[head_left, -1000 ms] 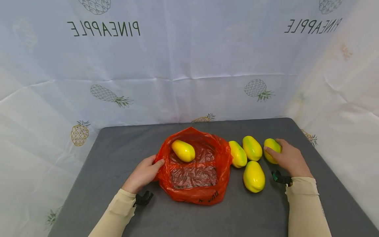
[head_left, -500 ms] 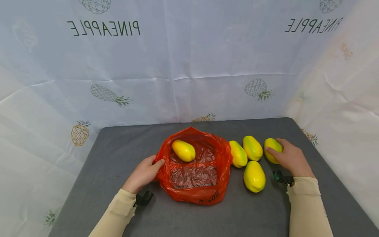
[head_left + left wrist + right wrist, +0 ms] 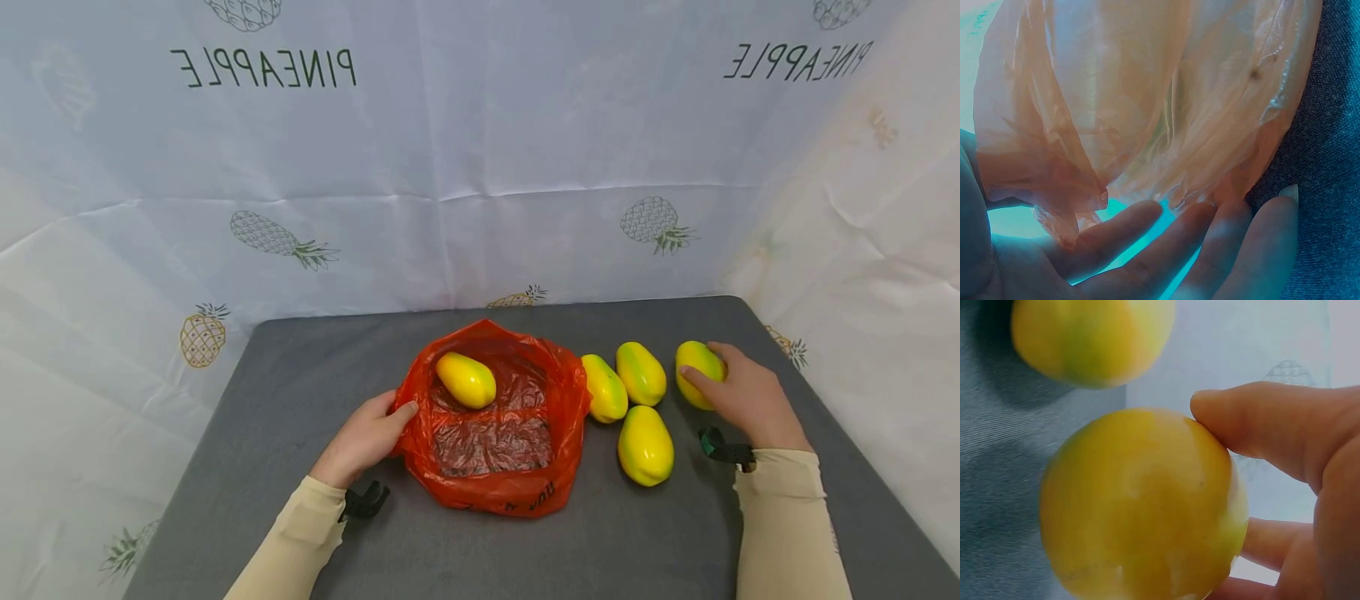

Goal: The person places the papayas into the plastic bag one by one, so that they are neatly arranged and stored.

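A red plastic bag (image 3: 495,492) lies with its mouth wide on the table, one yellow mango (image 3: 466,381) inside it. My left hand (image 3: 366,439) pinches the bag's left rim, thumb over the edge; in the left wrist view the fingers (image 3: 1210,237) lie along the outside of the thin plastic (image 3: 1129,106). At the right, my right hand (image 3: 757,400) grips a yellow-green mango (image 3: 696,371) between thumb and fingers, close over the table. The right wrist view shows this mango (image 3: 1141,506) large, the thumb (image 3: 1254,419) against its side.
Between the bag and my right hand lie three more mangoes: one against the bag's right side (image 3: 606,390), one behind (image 3: 641,373) and one nearer the front (image 3: 646,446). The grey table (image 3: 600,550) ends at a pineapple-printed white curtain (image 3: 465,167).
My right hand has moved slightly right and away from me, carrying the mango farther from the others. The left hand and the bag have stayed put.
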Available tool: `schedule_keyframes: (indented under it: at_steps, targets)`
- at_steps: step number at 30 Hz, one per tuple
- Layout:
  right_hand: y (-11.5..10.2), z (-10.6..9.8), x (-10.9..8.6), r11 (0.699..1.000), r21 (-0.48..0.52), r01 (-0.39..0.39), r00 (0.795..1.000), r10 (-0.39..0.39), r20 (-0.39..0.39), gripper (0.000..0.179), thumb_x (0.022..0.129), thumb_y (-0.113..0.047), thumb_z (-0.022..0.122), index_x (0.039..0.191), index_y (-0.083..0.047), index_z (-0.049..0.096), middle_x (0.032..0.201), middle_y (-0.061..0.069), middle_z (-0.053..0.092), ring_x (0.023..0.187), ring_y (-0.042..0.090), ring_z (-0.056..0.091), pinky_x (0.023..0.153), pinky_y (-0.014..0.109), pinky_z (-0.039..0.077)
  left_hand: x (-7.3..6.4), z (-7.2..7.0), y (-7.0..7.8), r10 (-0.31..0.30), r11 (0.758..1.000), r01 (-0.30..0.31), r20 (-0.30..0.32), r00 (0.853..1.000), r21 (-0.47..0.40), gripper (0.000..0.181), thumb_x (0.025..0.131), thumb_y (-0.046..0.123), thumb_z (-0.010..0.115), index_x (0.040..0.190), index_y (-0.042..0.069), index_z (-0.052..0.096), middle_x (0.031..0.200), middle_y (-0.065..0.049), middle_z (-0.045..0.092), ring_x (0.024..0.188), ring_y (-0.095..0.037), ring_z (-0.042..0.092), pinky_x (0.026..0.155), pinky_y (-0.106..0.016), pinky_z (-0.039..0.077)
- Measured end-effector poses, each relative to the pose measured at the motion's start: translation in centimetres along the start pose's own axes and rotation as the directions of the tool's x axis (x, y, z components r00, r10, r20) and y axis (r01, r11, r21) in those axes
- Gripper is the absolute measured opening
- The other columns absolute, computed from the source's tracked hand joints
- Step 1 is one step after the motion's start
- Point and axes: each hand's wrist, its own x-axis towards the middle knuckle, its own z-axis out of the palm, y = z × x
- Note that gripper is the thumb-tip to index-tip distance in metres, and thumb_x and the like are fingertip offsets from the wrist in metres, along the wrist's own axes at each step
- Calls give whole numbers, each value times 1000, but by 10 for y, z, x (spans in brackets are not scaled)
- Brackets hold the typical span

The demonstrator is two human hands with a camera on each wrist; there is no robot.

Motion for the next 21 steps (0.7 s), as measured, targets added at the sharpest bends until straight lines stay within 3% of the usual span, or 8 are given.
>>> schedule_keyframes:
  at_steps: [12,21]
  targets:
    - [-25,-17,-17,999,-16,31,997,-33,-70,97,105,-68,52,165,5,30,150,43,48,112,55,60,80,61,53,1,-1,1,5,1000,-5,-9,1000,12,33,113,34,55,128,7,66,83,-8,66,71,-24,63,70,-36,53]
    - [-66,-16,-26,993,38,115,990,-111,-83,94,105,-68,54,168,-2,31,157,36,49,122,52,59,90,69,52,1,0,1,-6,1000,6,-13,1000,9,32,112,33,55,127,7,66,83,-8,66,70,-23,62,70,-37,54]
